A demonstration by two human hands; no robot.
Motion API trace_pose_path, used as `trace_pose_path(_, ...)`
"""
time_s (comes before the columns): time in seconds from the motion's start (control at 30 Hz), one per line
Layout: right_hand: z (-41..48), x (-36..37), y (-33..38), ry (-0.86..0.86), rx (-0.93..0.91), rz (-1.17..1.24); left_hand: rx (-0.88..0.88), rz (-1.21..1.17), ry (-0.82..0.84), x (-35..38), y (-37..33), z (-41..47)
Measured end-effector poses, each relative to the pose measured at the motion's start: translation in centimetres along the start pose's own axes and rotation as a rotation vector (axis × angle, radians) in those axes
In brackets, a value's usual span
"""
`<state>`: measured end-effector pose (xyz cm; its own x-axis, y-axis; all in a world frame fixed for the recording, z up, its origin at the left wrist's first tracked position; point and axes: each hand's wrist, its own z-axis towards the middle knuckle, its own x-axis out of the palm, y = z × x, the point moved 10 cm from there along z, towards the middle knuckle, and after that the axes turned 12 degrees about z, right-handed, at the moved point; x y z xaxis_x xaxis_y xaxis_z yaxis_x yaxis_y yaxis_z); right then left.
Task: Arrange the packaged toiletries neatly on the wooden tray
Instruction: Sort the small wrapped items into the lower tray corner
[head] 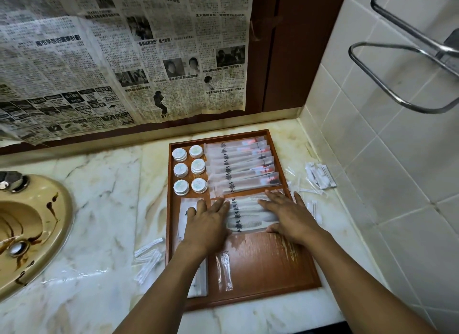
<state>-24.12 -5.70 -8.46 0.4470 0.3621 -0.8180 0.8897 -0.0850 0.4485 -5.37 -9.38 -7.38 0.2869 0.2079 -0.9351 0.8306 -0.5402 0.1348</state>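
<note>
On the glossy, cream-veined marble counter (104,199) lies the wooden tray (268,264); rectangular, reddish grain, raised rim, bare across its 5 o'clock part. Toothbrush packets (243,167), long frosted sleeves, overlap in a row at the tray's 1 o'clock; six round white discs (180,170) in two columns at 11 o'clock. Comb packets (248,214) are stacked near tray centre.

Left hand (211,214) lies flat, fingers straight, on the stack's 9 o'clock end; right hand (290,214) flat likewise on the 3 o'clock end, thumb at the near edge; neither curls round anything. Both hands cover the comb ends.

Flat white sachets (185,217) at the tray's 9 o'clock are partly hidden by the left hand and forearm; two slim clear packets (224,269) at 6 o'clock.

Off the tray: loose small packets (319,174) at 3 o'clock; more clear packets (149,256) at 8 o'clock; beige stained sink (59,204) far at 9 o'clock; newspaper (111,60) hanging at 11 o'clock; chrome rack (447,50) on the tiled wall at 2 o'clock.
</note>
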Motion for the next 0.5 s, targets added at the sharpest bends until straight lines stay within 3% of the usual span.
trace_pose_path(0.5,-0.8,-0.7,0.4,-0.033,-0.013,0.058,-0.043,-0.114,-0.048,-1.1,0.2,-1.5)
